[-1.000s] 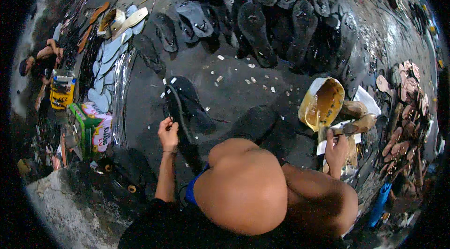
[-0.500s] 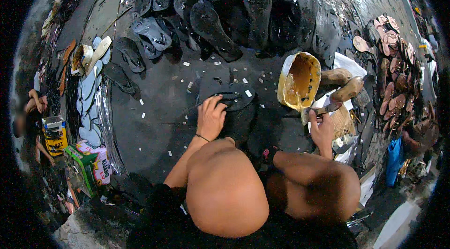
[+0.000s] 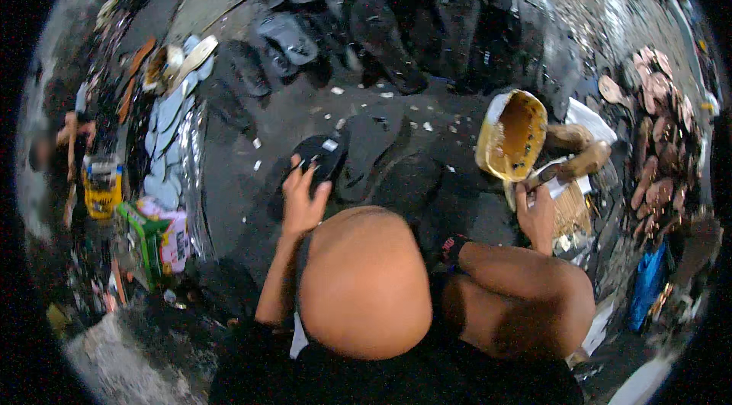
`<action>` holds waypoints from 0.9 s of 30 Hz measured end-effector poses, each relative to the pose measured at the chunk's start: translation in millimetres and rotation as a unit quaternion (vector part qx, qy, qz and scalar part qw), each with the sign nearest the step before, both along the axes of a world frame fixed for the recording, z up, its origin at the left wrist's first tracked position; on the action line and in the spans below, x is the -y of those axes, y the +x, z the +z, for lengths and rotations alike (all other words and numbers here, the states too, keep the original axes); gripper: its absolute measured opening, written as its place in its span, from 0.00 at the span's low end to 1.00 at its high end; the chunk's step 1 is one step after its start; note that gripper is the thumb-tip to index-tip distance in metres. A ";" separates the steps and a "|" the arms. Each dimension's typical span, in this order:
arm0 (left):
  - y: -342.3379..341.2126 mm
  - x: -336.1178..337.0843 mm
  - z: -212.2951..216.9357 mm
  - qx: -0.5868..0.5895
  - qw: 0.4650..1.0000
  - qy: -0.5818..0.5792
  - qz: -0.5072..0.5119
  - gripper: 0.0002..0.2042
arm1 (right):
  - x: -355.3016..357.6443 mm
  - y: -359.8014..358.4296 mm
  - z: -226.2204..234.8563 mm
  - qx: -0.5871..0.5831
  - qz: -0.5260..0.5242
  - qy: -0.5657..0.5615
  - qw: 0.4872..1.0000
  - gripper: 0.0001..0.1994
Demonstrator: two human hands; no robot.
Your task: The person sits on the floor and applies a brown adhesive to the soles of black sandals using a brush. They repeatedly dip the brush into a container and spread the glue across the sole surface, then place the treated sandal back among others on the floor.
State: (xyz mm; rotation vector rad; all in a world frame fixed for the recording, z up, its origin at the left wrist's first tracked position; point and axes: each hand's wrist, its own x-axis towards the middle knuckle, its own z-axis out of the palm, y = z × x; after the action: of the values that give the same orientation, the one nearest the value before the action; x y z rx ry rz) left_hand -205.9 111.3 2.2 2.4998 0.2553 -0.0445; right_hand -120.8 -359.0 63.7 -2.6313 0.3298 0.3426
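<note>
While I watch through the head view, the left hand (image 3: 303, 198) lies spread on a black sandal sole (image 3: 319, 157) on the dark floor (image 3: 244, 176); the right hand (image 3: 538, 213) seems to pinch a small brush (image 3: 550, 173) beside the yellow glue tin (image 3: 512, 134); I'd pin the sole flat, then coat evenly.

Rows of dark sandals (image 3: 396, 16), pale blue soles (image 3: 164, 146), brown soles (image 3: 659, 146) along the floor edges.

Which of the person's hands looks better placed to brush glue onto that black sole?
Probably the right hand: it grips the brush beside the yellow glue tub. The left hand rests on the black sole.
</note>
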 end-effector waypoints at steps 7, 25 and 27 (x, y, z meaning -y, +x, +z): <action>43.6 -39.4 -52.4 0.048 0.977 0.031 -0.207 0.30 | 41.7 -24.7 9.7 -0.069 -0.181 0.368 0.910 0.11; 128.6 -8.4 56.2 -0.062 0.734 -0.666 0.117 0.27 | -125.6 117.1 96.3 0.080 0.129 0.462 0.874 0.14; 155.7 12.5 54.7 -0.027 0.720 -0.690 0.068 0.26 | -165.7 135.5 108.8 0.159 0.206 0.507 0.822 0.13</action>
State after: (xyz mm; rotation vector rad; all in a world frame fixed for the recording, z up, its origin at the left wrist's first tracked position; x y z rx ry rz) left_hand -50.2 98.8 56.9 0.9622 0.2735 -0.1732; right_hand 14.7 -193.3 172.5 -1.6099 -0.4471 0.1321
